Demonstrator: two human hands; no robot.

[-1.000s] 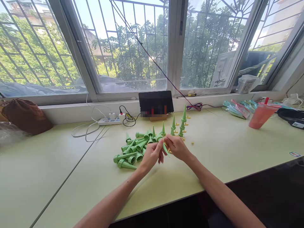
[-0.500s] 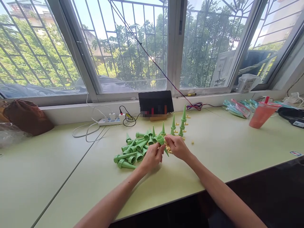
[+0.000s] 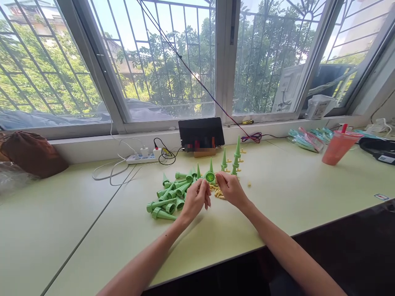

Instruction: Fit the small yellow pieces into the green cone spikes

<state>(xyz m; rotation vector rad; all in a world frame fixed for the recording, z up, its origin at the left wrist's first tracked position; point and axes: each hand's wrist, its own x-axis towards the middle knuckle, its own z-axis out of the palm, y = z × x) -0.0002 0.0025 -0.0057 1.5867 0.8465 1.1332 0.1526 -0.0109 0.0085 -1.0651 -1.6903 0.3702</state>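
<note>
Between my hands a green cone-shaped piece (image 3: pixel 210 176) shows its round open end toward me. My left hand (image 3: pixel 196 197) is closed at its lower left, fingers curled on the piece. Close on the piece's right side, my right hand (image 3: pixel 232 188) is pinched; what its fingertips hold is too small to make out. Left of my hands lies a pile of green cones (image 3: pixel 169 195). Small yellow parts (image 3: pixel 219 193) are heaped under my hands. Behind them, green cones with yellow side spouts (image 3: pixel 237 154) stand upright, some stacked.
A tablet (image 3: pixel 201 133) stands by the window ledge, with a power strip (image 3: pixel 145 157) and white cables to its left. A red cup with a straw (image 3: pixel 339 149), plastic packets (image 3: pixel 304 141) and a black strap (image 3: pixel 378 150) are at the right. A brown bag (image 3: pixel 35 154) sits far left.
The green piece between my hands has turned; its open end now faces me and its pointed tip no longer shows below. My left hand has shifted slightly left.
</note>
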